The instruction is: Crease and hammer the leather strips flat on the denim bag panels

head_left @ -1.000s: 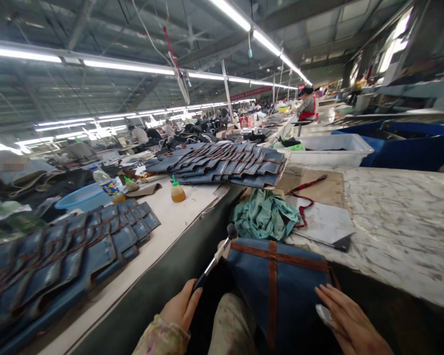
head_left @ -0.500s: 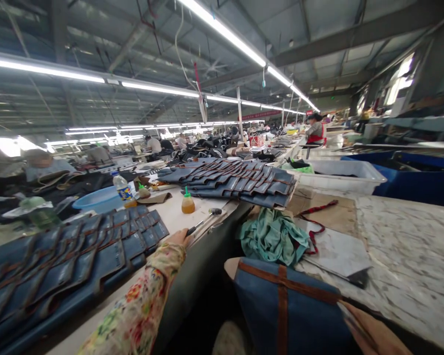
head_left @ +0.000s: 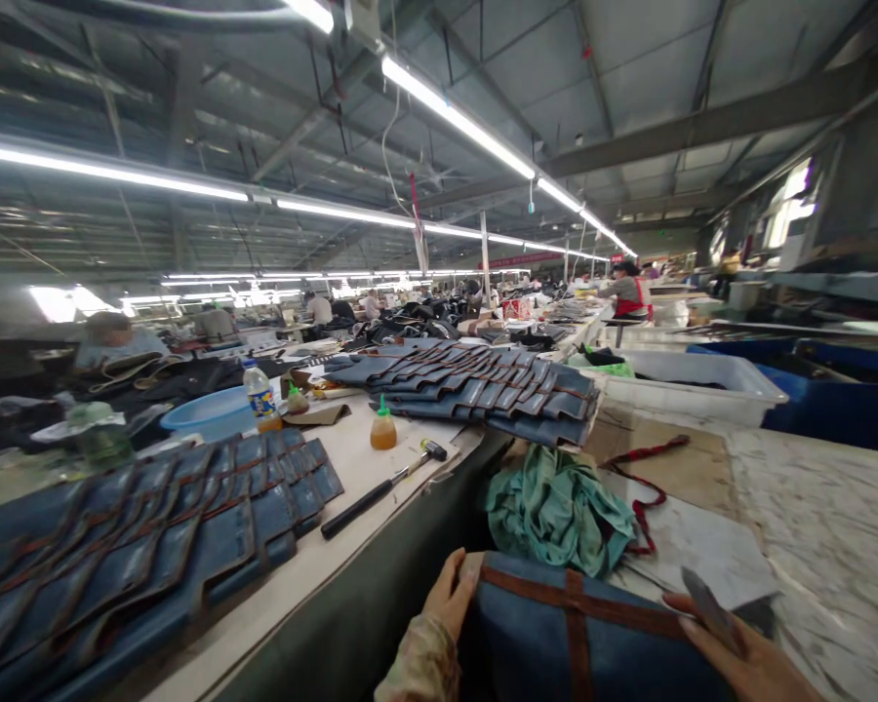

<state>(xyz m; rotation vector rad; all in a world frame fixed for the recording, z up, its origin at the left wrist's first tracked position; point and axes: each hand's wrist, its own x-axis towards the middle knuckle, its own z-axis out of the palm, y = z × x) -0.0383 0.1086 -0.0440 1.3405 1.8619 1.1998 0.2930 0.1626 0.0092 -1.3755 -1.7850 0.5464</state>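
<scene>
The blue panel (head_left: pixel 636 663) lies between 2 hands, its long brown strip (head_left: pixel 621 609) slanting left to right. The left hand (head_left: pixel 446 604) grips its left corner; the right hand (head_left: pixel 757 658), at its right edge, holds a flat grey tool (head_left: pixel 706 604).

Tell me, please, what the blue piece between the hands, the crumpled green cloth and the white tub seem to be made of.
Blue piece: perhaps leather or imitation leather, judging by its smooth surface with a faint sheen. Green cloth: probably thin woven fabric, matte, with soft, loose folds. White tub: likely moulded plastic, smooth, with rounded corners.
</scene>
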